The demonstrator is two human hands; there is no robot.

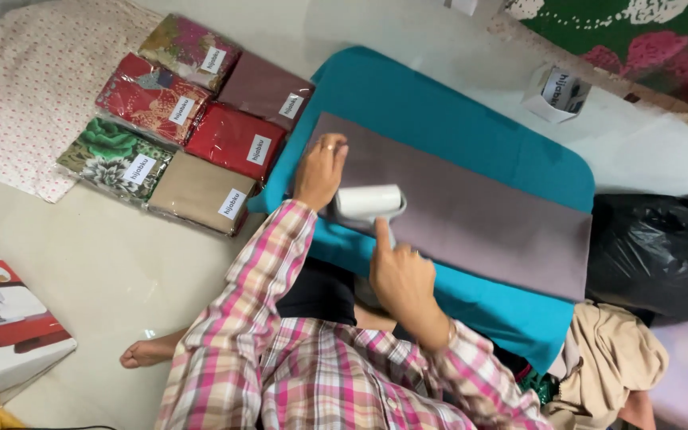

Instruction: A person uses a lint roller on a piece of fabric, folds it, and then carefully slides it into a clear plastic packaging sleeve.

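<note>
Grey-brown cloth [471,215] is lying folded flat in a long strip across the teal padded board [439,103], running from the middle of the frame down toward the right edge. You are pressing your left hand [320,169] flat on the strip's upper left end, fingers spread and holding nothing, a ring showing on one finger. You are gripping a white handheld steamer [368,201] with your right hand [400,275], fingers wrapped around its handle and the forefinger stretched along it toward the head. The steamer's white head is sitting on the cloth just beside your left hand, to its right, with the rest of the strip lying beyond both hands toward the right. Your pink plaid sleeves [256,295] are filling the lower middle of the frame.

Six wrapped fabric packs [193,127] are lying in two rows on the floor at the upper left, each with a white label. A black plastic bag [658,247] is resting at the right edge, touching the board's end, and a white box picturing a red sewing machine [9,318] is sitting at the lower left
</note>
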